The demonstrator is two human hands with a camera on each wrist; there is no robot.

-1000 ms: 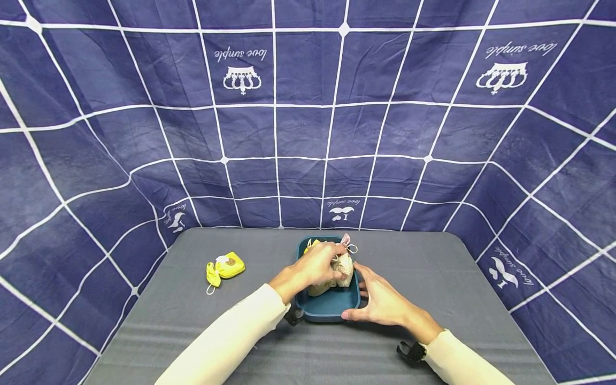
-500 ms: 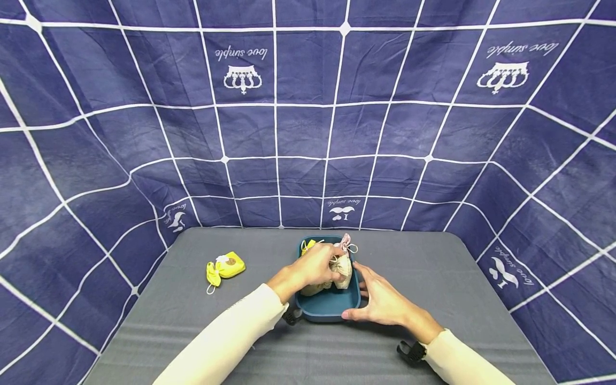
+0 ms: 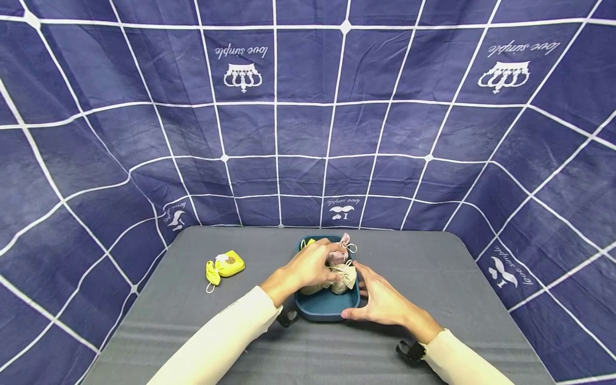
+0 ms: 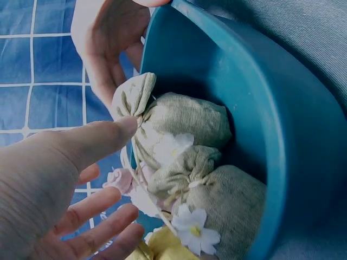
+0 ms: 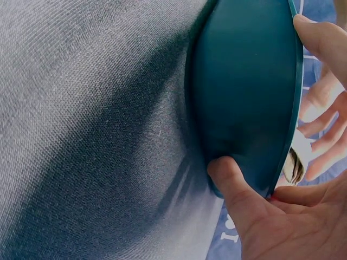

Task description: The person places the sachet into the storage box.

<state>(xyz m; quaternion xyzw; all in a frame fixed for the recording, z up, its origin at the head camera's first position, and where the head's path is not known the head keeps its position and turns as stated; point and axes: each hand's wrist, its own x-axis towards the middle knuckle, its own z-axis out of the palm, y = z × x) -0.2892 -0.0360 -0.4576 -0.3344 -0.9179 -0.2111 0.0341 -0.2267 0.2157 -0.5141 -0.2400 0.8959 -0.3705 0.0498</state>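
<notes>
My left hand (image 3: 305, 267) is over a dark teal box (image 3: 323, 311), with its fingers spread loosely. In the left wrist view its thumb tip touches the tied neck of a cream cloth pouch (image 4: 190, 116); the other fingers stand apart. Below lies a second beige pouch (image 4: 227, 200) with a white flower. A pink pouch (image 3: 339, 255) leans at the far right of the box, and a yellow one (image 3: 308, 243) shows at the far left, partly hidden. My right hand (image 3: 385, 302) grips the near right corner, thumb at the rim, fingers against the side wall.
Another yellow pouch (image 3: 231, 263) with a white flower and a cord loop lies left of the box on the grey cloth-covered table (image 3: 409, 256). A blue curtain (image 3: 303, 128) with white grid lines surrounds the table's back and sides.
My left hand has drawn slightly left and loosened from the cream pouch, which now lies in the box with its tied neck toward the right wall. My right hand stays at the corner.
</notes>
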